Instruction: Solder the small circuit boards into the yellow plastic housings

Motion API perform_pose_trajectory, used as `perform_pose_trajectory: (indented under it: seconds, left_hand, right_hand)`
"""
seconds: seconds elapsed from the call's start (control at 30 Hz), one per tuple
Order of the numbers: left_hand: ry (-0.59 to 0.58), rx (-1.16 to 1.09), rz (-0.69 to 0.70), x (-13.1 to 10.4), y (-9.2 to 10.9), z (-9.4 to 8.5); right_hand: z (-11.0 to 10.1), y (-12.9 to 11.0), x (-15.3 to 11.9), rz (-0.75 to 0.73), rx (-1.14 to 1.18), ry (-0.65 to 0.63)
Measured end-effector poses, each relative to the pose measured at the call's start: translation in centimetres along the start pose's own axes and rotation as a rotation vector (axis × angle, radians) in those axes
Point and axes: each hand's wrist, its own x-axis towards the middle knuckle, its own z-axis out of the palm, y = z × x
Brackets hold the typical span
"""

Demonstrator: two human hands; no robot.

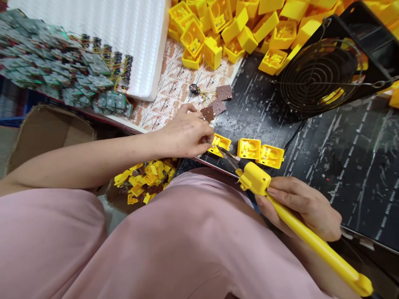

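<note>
My right hand [304, 205] is wrapped round a long yellow soldering tool [293, 220], whose thin metal tip points into a small yellow housing [221, 143] at the table's near edge. My left hand [190, 131] is at that housing's left side, its thumb and fingers pinched together; what lies between the fingertips is too small to name. Two more open yellow housings, one [249, 148] beside the other [271, 156], lie to the right. Brown square boards [218, 106] and a small black round part [193, 88] with thin wires lie beyond my left hand.
A black fan [318, 79] stands at the back right, before a heap of yellow housings [221, 16]. Green circuit boards [71, 74] are piled by a white foam tray [152, 79] at the left. Below the table edge, a cardboard box [46, 128] and more yellow pieces [149, 178] show.
</note>
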Motion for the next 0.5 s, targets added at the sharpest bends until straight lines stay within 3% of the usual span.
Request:
perform_pose_trajectory:
  seconds: [0.17, 0.37, 0.5]
  left_hand:
    - [0.049, 0.042, 0.034, 0.2, 0.3, 0.2]
    - [0.017, 0.095, 0.068, 0.9, 0.5, 0.2]
    - [-0.033, 0.118, 0.049, 1.3, 0.7, 0.0]
  right_hand:
    - [-0.1, 0.4, 1.1, -0.222, -0.017, -0.079]
    - [0.2, -0.2, 2.0, -0.255, -0.061, -0.123]
    - [-0.7, -0.5, 1.5, -0.264, -0.085, -0.150]
